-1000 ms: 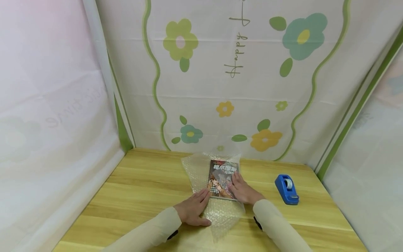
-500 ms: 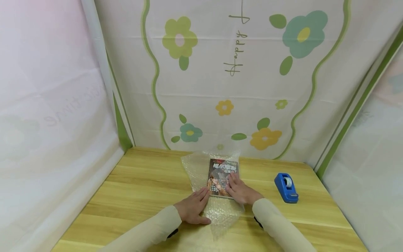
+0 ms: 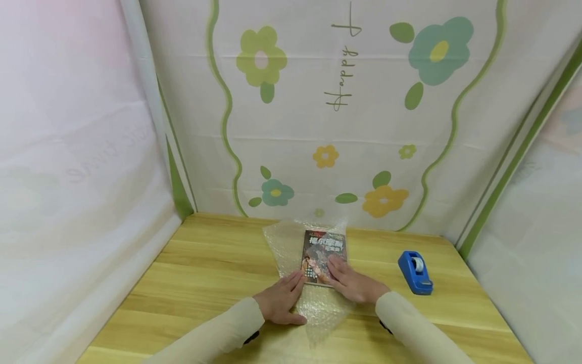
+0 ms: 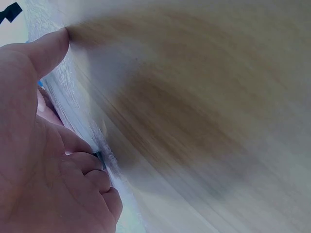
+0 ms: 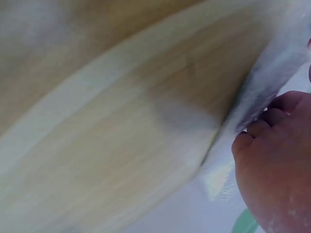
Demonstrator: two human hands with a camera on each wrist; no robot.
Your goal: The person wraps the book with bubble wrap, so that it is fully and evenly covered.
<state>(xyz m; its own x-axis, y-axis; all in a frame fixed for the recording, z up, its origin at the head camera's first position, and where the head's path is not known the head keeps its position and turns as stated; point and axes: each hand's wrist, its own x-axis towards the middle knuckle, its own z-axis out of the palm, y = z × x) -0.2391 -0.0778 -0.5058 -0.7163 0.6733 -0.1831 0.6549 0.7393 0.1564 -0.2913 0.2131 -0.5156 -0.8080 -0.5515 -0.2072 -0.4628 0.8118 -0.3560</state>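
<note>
Fingers extended, gripping nothing: my left hand likely steadies the book; my right hand presses bubble wrap flat.

The place is a small cloth-walled booth; what kind of building surrounds it cannot be told. Taking 12 o'clock as the far side of the wood-grain table, a pale cloth backdrop hangs at 12, printed with flowers, leaves, wavy green borders and sideways lettering reading "Happy". Fabric sides enclose the table at 9 and 3, with green trim along the corners. A book at the centre and a blue tape dispenser toward 3 give it a desk-like look.
</note>
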